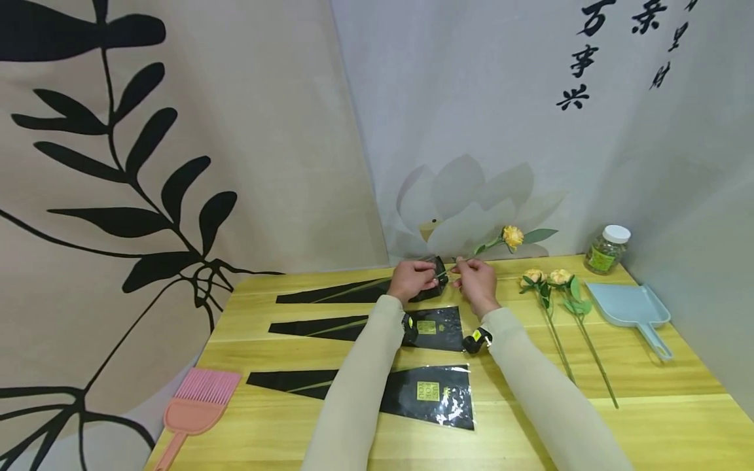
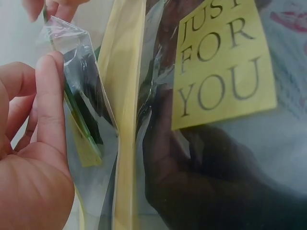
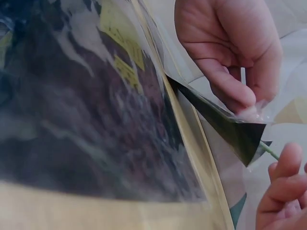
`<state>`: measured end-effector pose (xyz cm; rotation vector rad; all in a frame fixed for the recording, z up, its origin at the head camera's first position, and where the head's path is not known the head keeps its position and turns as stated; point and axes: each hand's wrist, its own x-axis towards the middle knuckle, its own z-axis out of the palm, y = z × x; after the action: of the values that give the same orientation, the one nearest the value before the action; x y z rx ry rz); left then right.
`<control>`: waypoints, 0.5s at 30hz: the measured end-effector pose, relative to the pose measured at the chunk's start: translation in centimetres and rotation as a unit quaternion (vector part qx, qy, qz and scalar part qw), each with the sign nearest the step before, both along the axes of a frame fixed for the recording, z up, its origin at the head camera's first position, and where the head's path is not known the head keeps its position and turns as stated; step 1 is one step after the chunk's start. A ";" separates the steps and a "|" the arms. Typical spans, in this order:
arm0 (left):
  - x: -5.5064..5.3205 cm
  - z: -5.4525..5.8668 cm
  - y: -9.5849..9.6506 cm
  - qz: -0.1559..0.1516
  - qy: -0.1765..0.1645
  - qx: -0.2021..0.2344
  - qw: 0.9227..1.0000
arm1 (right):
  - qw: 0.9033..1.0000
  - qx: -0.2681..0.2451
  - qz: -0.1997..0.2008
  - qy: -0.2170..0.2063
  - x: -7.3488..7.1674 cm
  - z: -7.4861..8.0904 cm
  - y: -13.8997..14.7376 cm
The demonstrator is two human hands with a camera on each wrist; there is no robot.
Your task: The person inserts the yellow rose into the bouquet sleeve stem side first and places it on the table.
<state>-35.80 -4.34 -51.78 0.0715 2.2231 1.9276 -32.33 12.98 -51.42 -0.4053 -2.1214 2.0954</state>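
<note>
At the table's back edge my left hand (image 1: 411, 280) grips the wide mouth of a black flower sleeve (image 1: 336, 293), whose clear film front stands away from the black back. Opposite it, my right hand (image 1: 477, 285) pinches the stem of a yellow artificial rose (image 1: 512, 237); its bloom points up and right. In the left wrist view the green stem (image 2: 81, 120) runs inside the sleeve's mouth. Two more black sleeves lie flat below, a middle one (image 1: 442, 327) and a front one (image 1: 427, 405), each with a gold label.
Two yellow roses (image 1: 559, 277) lie on the right of the wooden table (image 1: 518, 432). Beside them are a blue dustpan (image 1: 630, 304) and a white-lidded jar (image 1: 608, 250). A pink brush (image 1: 200, 402) lies front left. A printed cloth (image 1: 283, 131) hangs behind.
</note>
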 end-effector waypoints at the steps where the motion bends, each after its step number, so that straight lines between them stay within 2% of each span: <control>1: 0.0 0.0 0.0 -0.001 0.001 -0.002 1.000 | 1.000 0.001 0.001 0.001 0.0 0.0 0.1; 8: 0.2 0.2 0.1 0.002 0.000 -0.007 1.000 | 0.999 -0.020 0.000 0.030 0.1 0.0 0.5; 15: 0.3 0.3 0.1 0.000 -0.001 -0.007 1.000 | 0.999 -0.001 -0.020 0.036 0.3 0.2 1.1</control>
<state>-35.47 -4.28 -51.47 0.0670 2.2342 1.9113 -32.03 14.08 -51.25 -0.3632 -2.0543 2.0583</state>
